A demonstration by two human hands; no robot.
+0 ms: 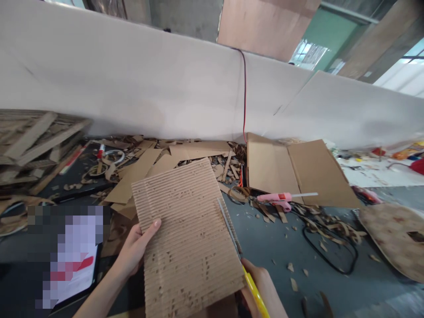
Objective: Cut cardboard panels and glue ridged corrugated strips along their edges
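I am gripping the corrugated sheet (188,238) at its left edge with my left hand (135,251), thumb on top and fingers curled under, holding it tilted above the desk (298,260). My right hand (261,289) is closing around a yellow utility knife (241,265), its blade lying along the sheet's right edge. For a clean cut, I judge I should be keeping the blade parallel to that edge, the sheet steady, and my left fingers away from the line. A pink glue gun (281,197) is lying beyond.
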